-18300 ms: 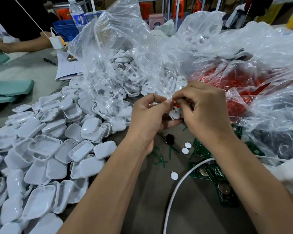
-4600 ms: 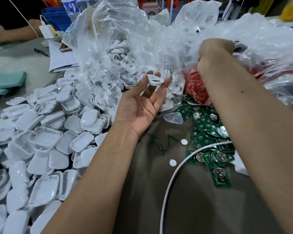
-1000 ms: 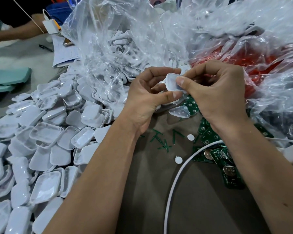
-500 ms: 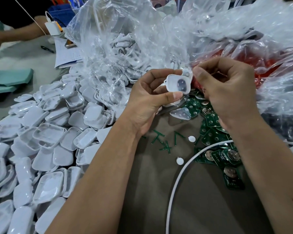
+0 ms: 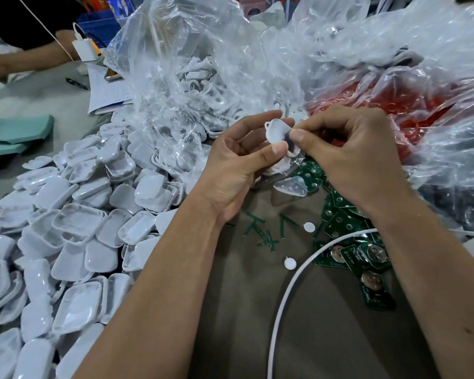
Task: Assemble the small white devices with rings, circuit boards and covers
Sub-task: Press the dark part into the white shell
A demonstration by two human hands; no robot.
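My left hand point(image 5: 238, 162) grips a small white device shell point(image 5: 278, 134) between thumb and fingers, its hollow side facing me with a dark round part inside. My right hand point(image 5: 350, 157) has thumb and forefinger pinched at the shell's right edge; what they hold is too small to tell. Green circuit boards point(image 5: 348, 239) with round metal cells lie in a loose heap under my right wrist. White covers point(image 5: 77, 222) are piled at the left. A clear bag point(image 5: 203, 77) behind holds more white shells, and another bag holds red rings point(image 5: 411, 105).
A white cable point(image 5: 288, 291) curves across the brown table surface point(image 5: 244, 310). Small white discs point(image 5: 289, 263) and green strips point(image 5: 260, 231) lie between my arms. A translucent cover point(image 5: 292, 186) rests below my hands. Another person's arm point(image 5: 25, 60), papers and a pen are at the far left.
My right hand has moved left onto the shell, its thumb and forefinger now pinching at the shell's right edge. The left hand has tilted the shell slightly and kept its grip.
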